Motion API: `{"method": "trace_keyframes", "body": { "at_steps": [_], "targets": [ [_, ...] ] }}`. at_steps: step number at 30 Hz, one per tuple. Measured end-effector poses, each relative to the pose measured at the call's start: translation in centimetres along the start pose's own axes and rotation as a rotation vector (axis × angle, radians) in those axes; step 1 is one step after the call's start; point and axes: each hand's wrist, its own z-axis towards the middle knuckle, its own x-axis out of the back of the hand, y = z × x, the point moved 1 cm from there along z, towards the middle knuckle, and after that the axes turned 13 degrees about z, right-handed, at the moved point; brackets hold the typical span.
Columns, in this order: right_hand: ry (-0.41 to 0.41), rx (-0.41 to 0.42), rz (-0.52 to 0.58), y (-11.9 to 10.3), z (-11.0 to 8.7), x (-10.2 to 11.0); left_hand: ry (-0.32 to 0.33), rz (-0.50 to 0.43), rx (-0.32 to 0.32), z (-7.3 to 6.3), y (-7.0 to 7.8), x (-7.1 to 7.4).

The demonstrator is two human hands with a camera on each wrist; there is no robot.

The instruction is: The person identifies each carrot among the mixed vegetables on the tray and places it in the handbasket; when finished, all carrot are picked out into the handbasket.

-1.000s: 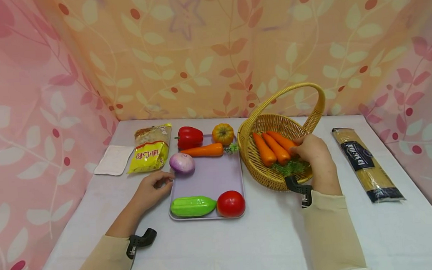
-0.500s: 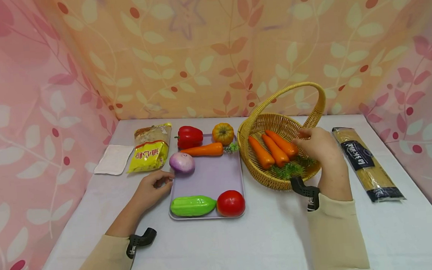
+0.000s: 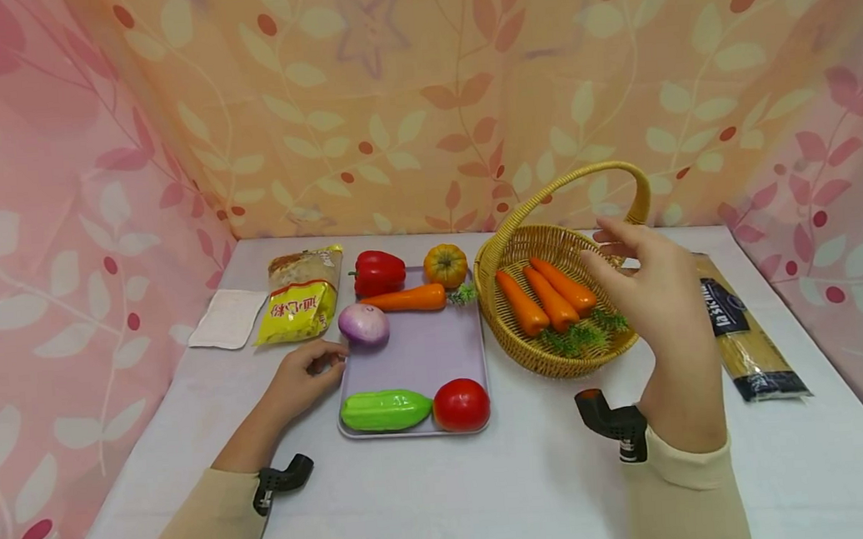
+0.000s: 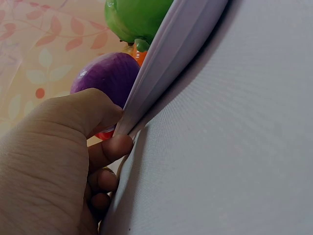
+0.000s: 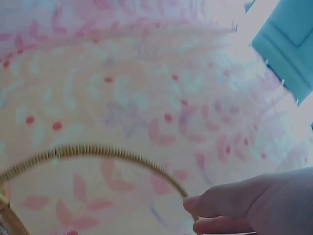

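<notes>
My left hand pinches the left rim of the lilac tray; in the left wrist view the thumb and forefinger meet at the tray's edge. On the tray lie a purple onion, a carrot, a green ridged gourd and a tomato. My right hand is raised beside the wicker basket, thumb and fingers spread with nothing between them. Three orange carrots with green tops lie inside the basket. From the right wrist, the fingertips overlap the basket's arched handle.
A red bell pepper and a small yellow pumpkin sit at the tray's back end. Left of them are a yellow food packet and a white square pad. A pasta packet lies right of the basket, partly behind my right hand.
My right hand has let go of the right-hand carrot in the basket, opened, and moved up and to the right. The left hand stays at the tray rim.
</notes>
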Motion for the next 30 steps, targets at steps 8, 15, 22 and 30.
{"method": "trace_keyframes", "body": {
  "at_steps": [8, 15, 22, 30],
  "targets": [
    [0.069, 0.389, 0.166, -3.6, -2.3, -4.0, 0.0, 0.005, 0.004, 0.0, 0.0, 0.1],
    [-0.093, 0.512, 0.121, -4.3, -2.6, -10.2, 0.005, -0.001, -0.001, 0.0, -0.2, 0.1],
    [-0.3, 0.371, 0.036, -1.6, -1.0, -15.9, 0.011, -0.004, -0.012, 0.2, -0.1, 0.1],
    [-0.54, 0.096, 0.19, 4.2, 1.0, -20.4, 0.011, 0.005, -0.004, 0.0, -0.6, -0.4]
  ]
}}
